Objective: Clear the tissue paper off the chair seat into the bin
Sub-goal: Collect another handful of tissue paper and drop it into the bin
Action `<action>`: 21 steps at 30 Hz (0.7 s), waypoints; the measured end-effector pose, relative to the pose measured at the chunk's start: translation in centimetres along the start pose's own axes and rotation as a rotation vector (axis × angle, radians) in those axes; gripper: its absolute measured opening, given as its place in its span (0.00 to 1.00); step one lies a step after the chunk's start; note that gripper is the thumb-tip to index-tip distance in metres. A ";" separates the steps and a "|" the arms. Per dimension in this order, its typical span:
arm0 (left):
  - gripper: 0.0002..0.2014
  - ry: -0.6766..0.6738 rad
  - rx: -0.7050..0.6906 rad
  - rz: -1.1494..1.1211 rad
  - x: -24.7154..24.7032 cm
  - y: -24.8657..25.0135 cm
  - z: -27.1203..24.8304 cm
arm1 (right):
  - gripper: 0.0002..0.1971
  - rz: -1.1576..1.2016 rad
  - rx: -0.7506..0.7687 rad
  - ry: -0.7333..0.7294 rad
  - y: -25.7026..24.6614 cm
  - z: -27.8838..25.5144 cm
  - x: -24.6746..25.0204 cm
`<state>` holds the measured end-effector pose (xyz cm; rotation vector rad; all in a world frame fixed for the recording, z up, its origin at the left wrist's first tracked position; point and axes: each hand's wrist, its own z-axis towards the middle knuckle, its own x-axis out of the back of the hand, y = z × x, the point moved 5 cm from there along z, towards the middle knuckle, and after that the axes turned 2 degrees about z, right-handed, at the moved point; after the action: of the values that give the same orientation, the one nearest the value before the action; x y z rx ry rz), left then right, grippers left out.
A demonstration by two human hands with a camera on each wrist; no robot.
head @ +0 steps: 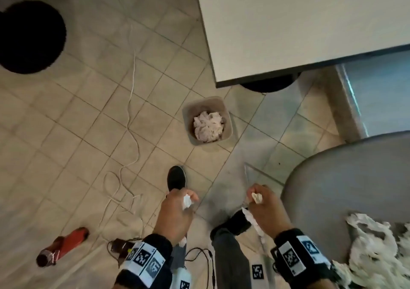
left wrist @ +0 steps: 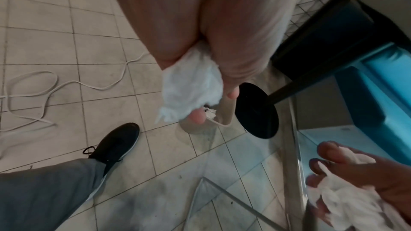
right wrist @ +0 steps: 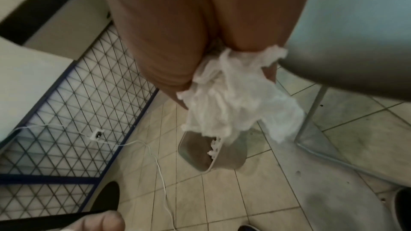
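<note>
A person stands over a small bin (head: 229,120) on the tiled floor (head: 73,120), which already holds a crumpled wad (head: 208,126) of paper. The left hand (head: 177,208), short of the bin, is closed around a white tissue ball (head: 187,201). The right hand (head: 264,204), also short of the bin, grips a larger bunch of tissue (right wrist: 235,97). More tissue paper (head: 375,251) lies on the grey chair seat (head: 346,177), to the right of the bin.
</note>
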<state>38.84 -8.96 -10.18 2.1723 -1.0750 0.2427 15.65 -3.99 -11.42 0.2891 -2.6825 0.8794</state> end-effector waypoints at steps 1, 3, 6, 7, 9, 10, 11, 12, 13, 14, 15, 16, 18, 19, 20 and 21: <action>0.20 -0.012 0.031 -0.063 0.8 -1.0 0.8 | 0.20 -0.014 -0.003 0.010 -0.9 0.9 -0.9; 0.19 -0.029 0.069 -0.168 2.6 -2.6 2.5 | 0.21 0.005 -0.036 0.022 -2.6 2.9 -2.8; 0.10 0.027 0.071 -0.231 5.5 -4.4 5.7 | 0.19 0.098 -0.098 0.012 -5.1 6.1 -6.2; 0.06 0.048 0.070 -0.238 6.5 -4.7 7.0 | 0.18 0.098 -0.105 0.020 -6.0 7.4 -7.2; 0.06 0.073 0.058 -0.204 8.0 -5.1 9.8 | 0.11 0.108 -0.094 0.064 -8.1 10.1 -8.8; 0.09 0.087 0.049 -0.170 8.5 -5.3 11.3 | 0.06 0.099 -0.073 0.087 -9.1 11.6 -9.6; 0.12 0.094 0.040 -0.123 8.8 -5.3 12.7 | 0.04 0.084 -0.054 0.115 -9.7 13.2 -10.2; 0.12 0.090 0.021 -0.086 9.0 -5.2 14.2 | 0.05 0.053 -0.055 0.131 -10.2 14.8 -10.9; 0.12 0.070 0.007 -0.056 8.9 -5.1 15.7 | 0.08 0.016 -0.074 0.144 -10.4 16.5 -11.5; 0.11 0.048 -0.014 -0.019 8.7 -4.7 17.2 | 0.13 -0.026 -0.093 0.163 -10.4 18.1 -11.8; 0.09 0.016 -0.028 0.018 8.6 -4.1 18.5 | 0.20 -0.056 -0.114 0.181 -10.5 19.4 -11.8; 0.10 -0.020 -0.038 0.035 8.2 -3.7 20.2 | 0.26 -0.079 -0.137 0.193 -10.7 20.7 -11.9; 0.19 -0.079 -0.066 0.010 7.3 -2.8 23.4 | 0.30 -0.089 -0.142 0.203 -10.6 23.6 -11.9; 0.24 -0.097 -0.069 -0.015 6.7 -2.3 25.0 | 0.28 -0.076 -0.137 0.193 -10.7 24.9 -12.0; 0.28 -0.108 -0.078 -0.034 6.1 -2.0 26.6 | 0.24 -0.055 -0.143 0.174 -10.4 26.3 -12.1; 0.31 -0.122 -0.086 -0.043 5.2 -1.7 28.0 | 0.20 -0.020 -0.149 0.151 -10.1 27.6 -12.2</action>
<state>39.84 -29.90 -29.58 2.1527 -1.0846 0.0434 23.80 -27.47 -31.29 0.2063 -2.5826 0.6629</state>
